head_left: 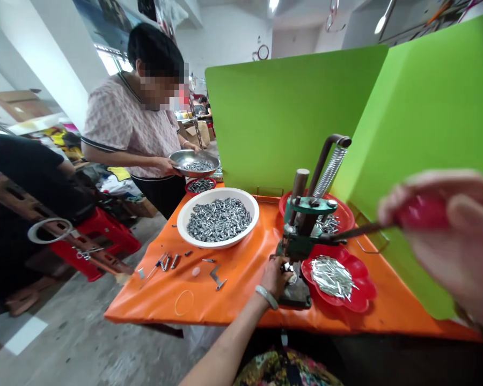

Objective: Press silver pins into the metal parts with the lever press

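Observation:
A green hand-lever press stands on the orange-covered table. My right hand, blurred, is wrapped round the red knob of its lever, out to the right. At the press base my left hand, with a pale bangle on the wrist, has its fingers curled in under the ram. What they pinch there is too small to make out; a bit of shiny metal shows beside them. Right of the base, a red scalloped dish holds thin silvery pins.
A white basin of small metal parts stands left of the press. Behind the press is another red dish. Loose tools and parts lie at left. Green panels wall the back and right. A person holds a steel bowl.

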Demonstrator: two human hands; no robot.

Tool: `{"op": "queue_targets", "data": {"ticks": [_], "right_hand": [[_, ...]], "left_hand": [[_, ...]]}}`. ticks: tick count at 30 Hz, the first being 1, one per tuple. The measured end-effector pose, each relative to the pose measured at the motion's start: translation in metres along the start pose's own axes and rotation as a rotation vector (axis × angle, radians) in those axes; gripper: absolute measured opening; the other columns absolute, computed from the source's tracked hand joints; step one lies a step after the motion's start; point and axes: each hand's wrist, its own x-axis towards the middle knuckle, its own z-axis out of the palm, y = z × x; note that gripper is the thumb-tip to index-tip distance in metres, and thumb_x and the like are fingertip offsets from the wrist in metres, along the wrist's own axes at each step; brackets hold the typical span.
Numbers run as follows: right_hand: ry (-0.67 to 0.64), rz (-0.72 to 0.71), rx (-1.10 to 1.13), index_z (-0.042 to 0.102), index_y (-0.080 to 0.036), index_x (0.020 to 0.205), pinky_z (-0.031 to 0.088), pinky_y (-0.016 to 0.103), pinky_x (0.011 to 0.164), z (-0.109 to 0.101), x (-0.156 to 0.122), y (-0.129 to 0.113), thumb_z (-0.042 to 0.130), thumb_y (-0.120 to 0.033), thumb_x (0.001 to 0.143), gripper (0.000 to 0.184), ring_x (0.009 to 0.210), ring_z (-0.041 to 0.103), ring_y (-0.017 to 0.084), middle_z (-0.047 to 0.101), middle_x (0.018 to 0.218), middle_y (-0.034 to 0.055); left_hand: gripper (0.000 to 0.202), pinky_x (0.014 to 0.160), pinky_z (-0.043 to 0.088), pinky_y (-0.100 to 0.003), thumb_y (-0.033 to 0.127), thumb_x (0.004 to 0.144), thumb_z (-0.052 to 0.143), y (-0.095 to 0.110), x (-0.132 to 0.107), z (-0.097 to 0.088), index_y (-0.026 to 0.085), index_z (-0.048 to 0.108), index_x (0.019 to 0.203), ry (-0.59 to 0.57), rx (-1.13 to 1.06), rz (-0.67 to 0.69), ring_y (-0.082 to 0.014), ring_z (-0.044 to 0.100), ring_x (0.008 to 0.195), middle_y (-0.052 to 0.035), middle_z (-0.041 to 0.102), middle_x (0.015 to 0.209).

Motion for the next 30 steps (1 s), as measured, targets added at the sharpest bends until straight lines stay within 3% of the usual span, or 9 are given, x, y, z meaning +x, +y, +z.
{"op": "queue_targets", "data": {"ticks": [3, 6, 8, 11, 13, 16, 22, 26, 30], "right_hand": [[0.013, -0.002, 0.183, 0.051, -0.031, 0.102, 0.04, 0.033, 0.087, 0.005, 0.069, 0.018, 0.046, -0.031, 0.079, 0.023, 0.096, 0.049, 0.016, 0.048, 0.112, 0.0024], [0.053, 0.079, 0.212, 0.049, -0.029, 0.102, 0.041, 0.031, 0.084, 0.008, 0.109, 0.056, 0.053, -0.037, 0.075, 0.029, 0.096, 0.051, 0.016, 0.047, 0.117, 0.002], [0.053, 0.142, 0.192, 0.047, -0.029, 0.105, 0.043, 0.029, 0.076, 0.004, 0.115, 0.081, 0.054, -0.043, 0.074, 0.035, 0.092, 0.054, 0.016, 0.048, 0.118, 0.0031], [0.025, 0.275, 0.199, 0.047, -0.027, 0.105, 0.045, 0.026, 0.066, -0.009, 0.095, 0.115, 0.054, -0.043, 0.075, 0.034, 0.08, 0.056, 0.013, 0.053, 0.11, 0.0052], [0.052, 0.403, 0.172, 0.05, -0.022, 0.097, 0.044, 0.025, 0.06, -0.018, 0.068, 0.138, 0.059, -0.039, 0.072, 0.03, 0.069, 0.055, 0.011, 0.057, 0.093, 0.005], [0.032, 0.568, 0.078, 0.054, -0.015, 0.08, 0.041, 0.023, 0.051, -0.02, 0.019, 0.176, 0.065, -0.036, 0.065, 0.028, 0.057, 0.051, 0.01, 0.055, 0.07, 0.003], [-0.312, 0.691, -0.026, 0.052, -0.013, 0.08, 0.036, 0.02, 0.046, 0.021, -0.053, 0.221, 0.06, -0.035, 0.066, 0.028, 0.05, 0.047, 0.007, 0.053, 0.068, 0.0004], [-0.319, 0.652, -0.136, 0.053, -0.014, 0.076, 0.035, 0.019, 0.046, 0.054, -0.065, 0.229, 0.062, -0.035, 0.063, 0.026, 0.05, 0.046, 0.008, 0.053, 0.063, -0.0008], [-0.362, 0.655, -0.137, 0.056, -0.013, 0.068, 0.035, 0.019, 0.046, 0.059, -0.064, 0.225, 0.059, -0.039, 0.066, 0.026, 0.049, 0.046, 0.007, 0.056, 0.064, 0.0013]], "left_hand": [[0.033, 0.069, 0.04, -0.023, 0.015, 0.063, 0.061, 0.008, -0.004, -0.015, 0.021, 0.058, 0.095, -0.041, 0.023, 0.011, -0.0095, 0.05, 0.071, -0.0009, 0.059, 0.079], [0.02, 0.068, 0.04, -0.022, 0.021, 0.069, 0.056, 0.018, -0.004, -0.044, 0.019, 0.06, 0.089, -0.006, 0.035, 0.049, -0.0091, 0.051, 0.071, -0.0017, 0.06, 0.08], [0.015, 0.068, 0.04, -0.021, 0.024, 0.074, 0.051, 0.022, 0.004, -0.072, 0.017, 0.061, 0.083, 0.057, 0.066, 0.082, -0.0089, 0.052, 0.072, -0.0022, 0.061, 0.077], [0.019, 0.071, 0.04, -0.021, 0.026, 0.078, 0.043, 0.019, 0.03, -0.121, 0.017, 0.06, 0.08, 0.173, 0.198, 0.075, -0.0083, 0.053, 0.073, -0.0014, 0.061, 0.077], [0.018, 0.073, 0.04, -0.022, 0.026, 0.077, 0.045, 0.009, 0.053, -0.151, 0.017, 0.06, 0.079, 0.219, 0.355, -0.028, -0.0089, 0.054, 0.073, -0.0017, 0.063, 0.078], [0.019, 0.076, 0.041, -0.023, 0.027, 0.075, 0.048, -0.01, 0.085, -0.18, 0.016, 0.06, 0.084, 0.152, 0.622, -0.209, -0.0121, 0.056, 0.08, -0.0057, 0.064, 0.088], [0.018, 0.076, 0.042, -0.025, 0.023, 0.067, 0.056, -0.03, 0.109, -0.186, 0.014, 0.062, 0.081, -0.001, 0.765, -0.362, -0.0181, 0.058, 0.085, -0.0127, 0.064, 0.091], [0.013, 0.075, 0.042, -0.022, 0.022, 0.066, 0.056, -0.03, 0.106, -0.186, 0.015, 0.063, 0.074, -0.049, 0.787, -0.371, -0.016, 0.059, 0.083, -0.0107, 0.066, 0.087], [0.016, 0.071, 0.043, -0.021, 0.024, 0.059, 0.063, -0.03, 0.103, -0.19, 0.017, 0.063, 0.074, -0.076, 0.788, -0.381, -0.0158, 0.06, 0.079, -0.0084, 0.067, 0.086]]}}
